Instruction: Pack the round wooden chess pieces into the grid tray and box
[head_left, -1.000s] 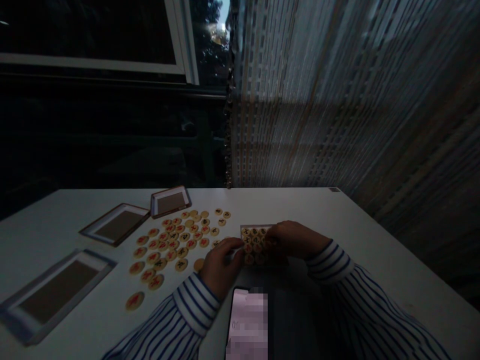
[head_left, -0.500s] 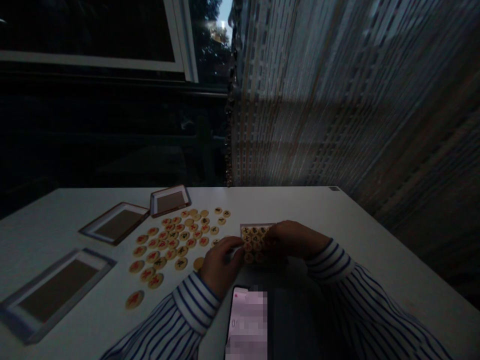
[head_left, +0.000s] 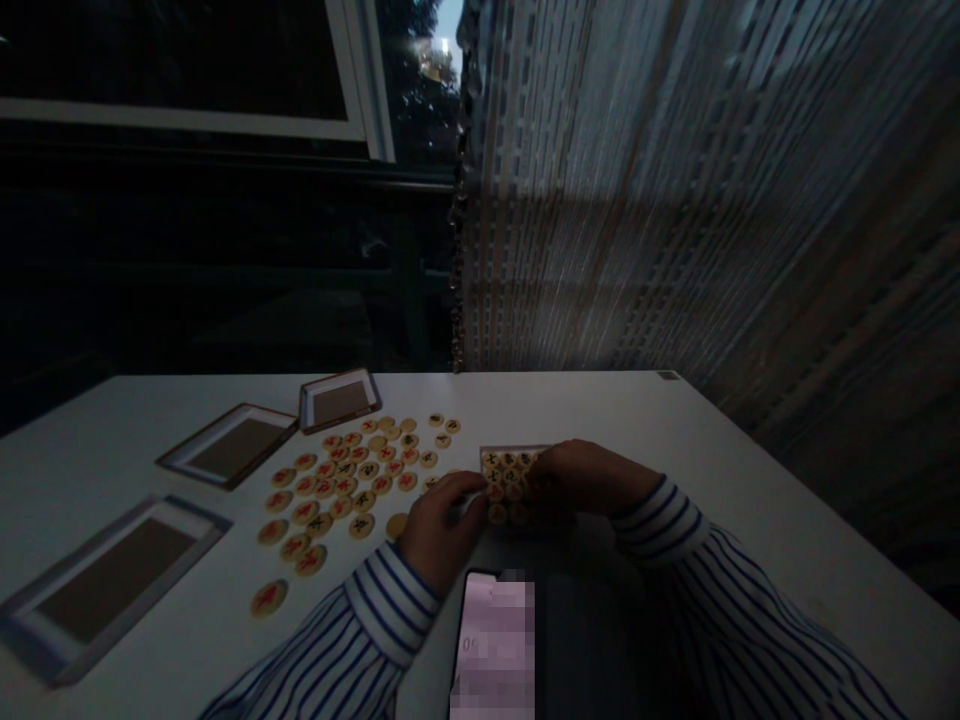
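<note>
Rows of round wooden pieces with black or red characters lie in a shallow box [head_left: 517, 449] in front of me. At the box's left edge is my left hand [head_left: 444, 525], its thumb and fingers curved and apart, with nothing seen between them. Over the box's right part my right hand [head_left: 581, 480] is bent down with curled fingers; its fingertips are dark and hidden, so what they hold cannot be made out. Left of the box, several loose round pieces [head_left: 345, 486] are spread on the white table [head_left: 585, 405], some overlapping.
Three shallow trays lie at the left: one near [head_left: 112, 580], one farther back [head_left: 229, 447] and a small one [head_left: 340, 400] behind the pieces. A lit phone [head_left: 495, 640] lies at the front edge. Behind the table hangs a bead curtain [head_left: 600, 200].
</note>
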